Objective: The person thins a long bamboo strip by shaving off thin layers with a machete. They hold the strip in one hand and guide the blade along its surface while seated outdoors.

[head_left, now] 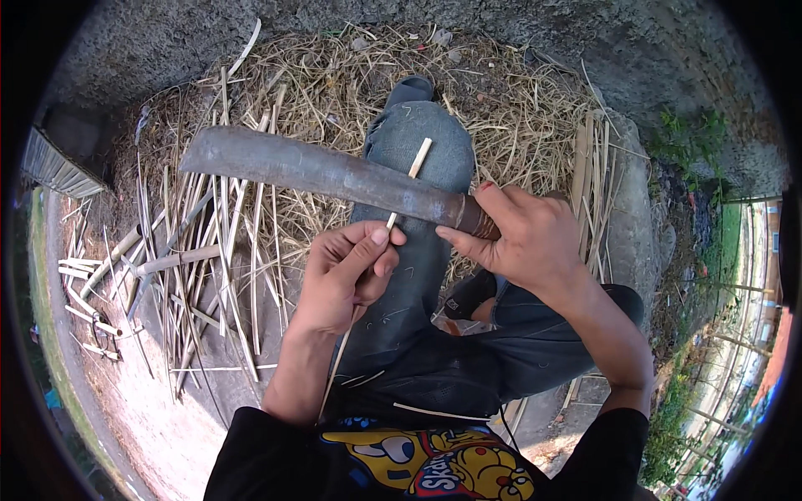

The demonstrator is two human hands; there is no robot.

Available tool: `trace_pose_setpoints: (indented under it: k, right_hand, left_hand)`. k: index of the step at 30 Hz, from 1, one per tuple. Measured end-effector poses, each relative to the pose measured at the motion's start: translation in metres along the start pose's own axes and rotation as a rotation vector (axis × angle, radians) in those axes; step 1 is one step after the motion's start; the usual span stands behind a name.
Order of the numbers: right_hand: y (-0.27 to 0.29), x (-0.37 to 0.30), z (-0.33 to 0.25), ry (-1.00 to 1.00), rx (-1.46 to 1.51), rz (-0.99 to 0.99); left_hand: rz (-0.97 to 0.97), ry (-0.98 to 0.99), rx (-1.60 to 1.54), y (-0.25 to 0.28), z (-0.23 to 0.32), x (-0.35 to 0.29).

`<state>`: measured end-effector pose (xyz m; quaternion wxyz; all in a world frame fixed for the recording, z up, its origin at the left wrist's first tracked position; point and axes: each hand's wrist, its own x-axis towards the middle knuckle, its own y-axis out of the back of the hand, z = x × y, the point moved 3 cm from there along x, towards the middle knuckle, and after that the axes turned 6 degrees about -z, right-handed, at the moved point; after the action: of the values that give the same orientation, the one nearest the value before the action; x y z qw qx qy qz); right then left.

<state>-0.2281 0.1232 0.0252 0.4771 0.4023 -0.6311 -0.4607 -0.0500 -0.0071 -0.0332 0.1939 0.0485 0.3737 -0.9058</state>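
A thin pale bamboo strip (422, 155) slants over my denim-covered knee. My left hand (344, 267) pinches it between thumb and fingers, and its lower length runs back past my wrist toward my lap. In my right hand (526, 238) is a machete (309, 165), gripped by its dark wrapped handle. The broad grey blade points left and lies across the strip, hiding a short part of it just beyond my left fingertips. Whether the edge bites into the strip, I cannot tell.
Long split bamboo strips (238, 275) and cut bamboo pieces (180, 260) are heaped on the left. More strips (595, 184) lean at the right beside a concrete edge. Pale shavings (510, 125) cover the ground up to a rough grey wall (334, 18). Loose slivers rest on my lap.
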Motion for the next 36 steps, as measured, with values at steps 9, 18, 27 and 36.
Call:
trace_pose_setpoints:
  k: [9,18,27,36]
  right_hand:
    - [0.003,-0.001,-0.009,0.034,0.014,-0.048]
    - [0.006,-0.004,0.001,0.034,-0.018,-0.051]
    - [-0.003,-0.001,0.01,-0.009,0.058,0.075]
    - [-0.006,-0.005,0.01,-0.009,0.046,0.076]
  left_hand:
    - [0.092,-0.091,0.198,-0.008,0.001,-0.001]
    - [0.097,-0.113,0.279,-0.011,-0.001,-0.003]
    - [0.075,-0.058,0.216,-0.01,-0.001,0.0]
    - [0.11,-0.114,0.297,-0.013,-0.005,-0.003]
